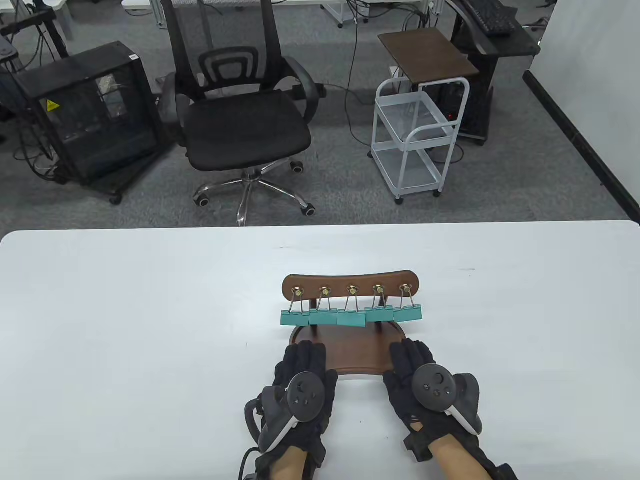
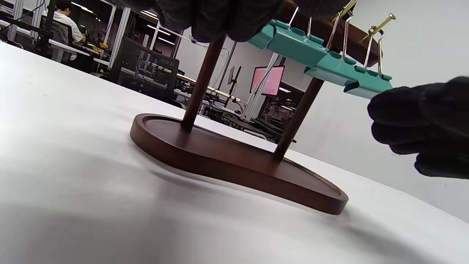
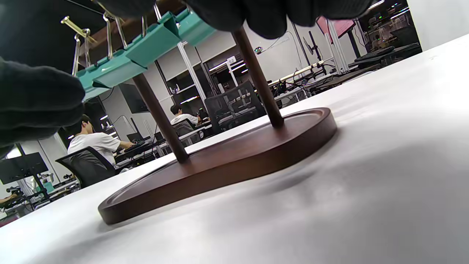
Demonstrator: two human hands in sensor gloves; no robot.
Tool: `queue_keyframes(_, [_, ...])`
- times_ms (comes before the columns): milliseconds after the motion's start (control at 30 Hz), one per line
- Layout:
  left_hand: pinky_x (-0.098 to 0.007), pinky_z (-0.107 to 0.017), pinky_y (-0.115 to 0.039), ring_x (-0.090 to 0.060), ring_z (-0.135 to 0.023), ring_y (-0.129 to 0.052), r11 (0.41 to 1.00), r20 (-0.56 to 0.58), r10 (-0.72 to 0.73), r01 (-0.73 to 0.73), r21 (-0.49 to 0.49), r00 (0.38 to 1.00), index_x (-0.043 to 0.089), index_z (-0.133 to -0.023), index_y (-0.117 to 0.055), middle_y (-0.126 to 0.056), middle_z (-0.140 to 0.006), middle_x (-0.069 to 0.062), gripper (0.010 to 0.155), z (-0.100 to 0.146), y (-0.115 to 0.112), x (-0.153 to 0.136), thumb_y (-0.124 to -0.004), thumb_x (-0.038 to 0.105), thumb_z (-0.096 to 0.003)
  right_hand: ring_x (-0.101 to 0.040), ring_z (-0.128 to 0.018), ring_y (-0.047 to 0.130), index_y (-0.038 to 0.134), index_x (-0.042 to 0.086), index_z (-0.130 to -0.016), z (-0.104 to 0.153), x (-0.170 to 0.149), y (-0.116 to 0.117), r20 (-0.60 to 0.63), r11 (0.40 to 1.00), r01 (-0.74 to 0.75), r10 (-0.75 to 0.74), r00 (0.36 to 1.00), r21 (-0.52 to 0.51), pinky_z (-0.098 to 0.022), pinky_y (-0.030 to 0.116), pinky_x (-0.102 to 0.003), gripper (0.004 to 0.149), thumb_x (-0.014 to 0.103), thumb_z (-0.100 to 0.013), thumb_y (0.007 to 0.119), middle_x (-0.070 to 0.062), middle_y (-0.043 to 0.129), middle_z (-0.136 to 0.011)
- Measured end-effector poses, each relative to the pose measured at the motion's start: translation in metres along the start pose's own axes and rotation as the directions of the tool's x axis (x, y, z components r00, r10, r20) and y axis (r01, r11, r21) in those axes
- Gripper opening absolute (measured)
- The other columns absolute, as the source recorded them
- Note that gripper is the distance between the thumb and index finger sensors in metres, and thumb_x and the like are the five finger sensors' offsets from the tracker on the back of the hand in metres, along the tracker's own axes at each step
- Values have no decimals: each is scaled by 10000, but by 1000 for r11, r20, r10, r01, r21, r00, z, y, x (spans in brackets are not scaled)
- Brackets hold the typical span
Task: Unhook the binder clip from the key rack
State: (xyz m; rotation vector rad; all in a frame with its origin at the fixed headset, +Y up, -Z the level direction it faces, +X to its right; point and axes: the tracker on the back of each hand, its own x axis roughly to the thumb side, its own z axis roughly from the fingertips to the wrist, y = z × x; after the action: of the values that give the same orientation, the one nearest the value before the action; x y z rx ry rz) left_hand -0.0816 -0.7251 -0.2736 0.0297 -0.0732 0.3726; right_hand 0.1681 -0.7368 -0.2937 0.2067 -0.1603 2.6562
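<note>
Two gloved hands lie low over the white desk [image 1: 125, 310], one on each side of the key rack's base [image 1: 357, 352]. Left hand [image 1: 300, 387]: fingers stretched forward, tips at the base's left edge, gripping nothing. Right hand [image 1: 422, 382]: fingers likewise extended, tips at the base's right edge, nothing held. Whether the fingertips actually touch the wood cannot be told. Key rack [image 1: 350, 283]: dark wooden bar on two posts, five brass hooks. Five teal binder clips [image 1: 350, 317] hang in a row, one per hook, all on their wire loops, bodies side by side. Beyond the desk: black office chair [image 1: 245, 115], white trolley [image 1: 417, 140], black cabinet [image 1: 92, 112].
</note>
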Motion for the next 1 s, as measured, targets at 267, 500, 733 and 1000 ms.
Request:
queue_keyframes(267, [-486,-769,-465,-272,-1122,-432,1000,-9,7,-7,20,1000,307,-1123,-531,-505,-1200,-3,640,0,2,-1,-557,552,-531,-416,-941,474,544,225,-951,0,1,-2,15,1000,-23,23,1000,-14,-689,529,-511,623,509,-402,624,-144,512,-1041])
queue_keyframes(500, [-482,-767,-467,-272,-1121,-439,999,-10,29,-28,23,1000,307,-1123,-537,-512,-1200,-6,643,0,2,-3,-553,558,-531,-419,-936,487,550,224,-949,1,2,-2,19,999,-37,37,999,-9,-685,538,-511,620,508,-402,624,-149,523,-1036])
queue_keyframes(733, [-485,-767,-470,-279,-1121,-441,999,-18,34,-33,29,999,308,-1124,-534,-510,-1201,-9,641,0,3,-5,-553,556,-533,-422,-932,496,555,222,-947,1,-4,-3,-7,1000,-23,23,1000,-13,-682,545,-511,620,508,-401,627,-150,530,-1034])
queue_keyframes(1000, [-487,-768,-470,-282,-1121,-441,999,-33,37,-36,32,999,307,-1124,-542,-511,-1202,-14,639,0,5,-6,-555,554,-535,-436,-918,525,565,195,-940,1,-13,-8,-56,999,13,-16,998,-51,-669,568,-517,632,511,-398,643,-167,555,-1020])
